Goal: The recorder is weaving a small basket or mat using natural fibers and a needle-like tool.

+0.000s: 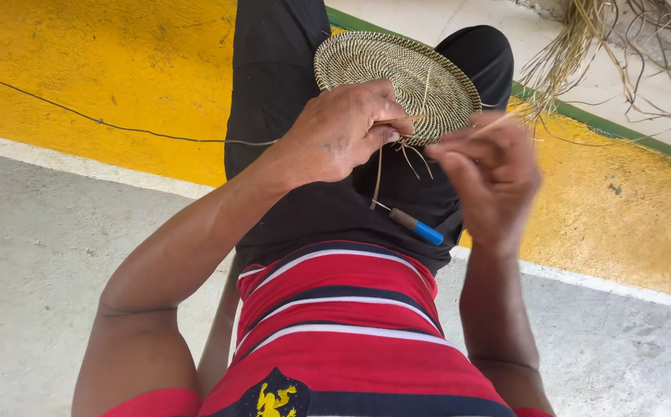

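A round coiled basket disc (pixel 397 81), woven in pale fibre with dark stitching, is seen resting on the lap, against the black trousers (pixel 281 93); its near edge is gripped by the left hand (pixel 343 131), the fingers closed over the rim and the thumb side pressed to the weave. Several loose fibre ends (pixel 409 158) are observed hanging from the rim just below that hand.

The right hand (pixel 490 174) is raised just beside the disc's right edge; it is blurred, and its fingers are seen pinched together on a thin pale strand (pixel 497 121) that runs toward the rim (whether the pinch is fully closed cannot be told with certainty).

A small pointed tool with a brown and blue handle (pixel 416 225) is noted lying on the lap below the disc, touched by neither hand.

A red, white and dark striped shirt (pixel 343 324) is recorded in the foreground; a bundle of dry grass fibres (pixel 582 46) lies on the ground at the upper right, well apart from the hands; a thin dark cord (pixel 96 121) crosses the yellow painted floor (pixel 103 69) at the left, beside a grey concrete surface (pixel 34 255).
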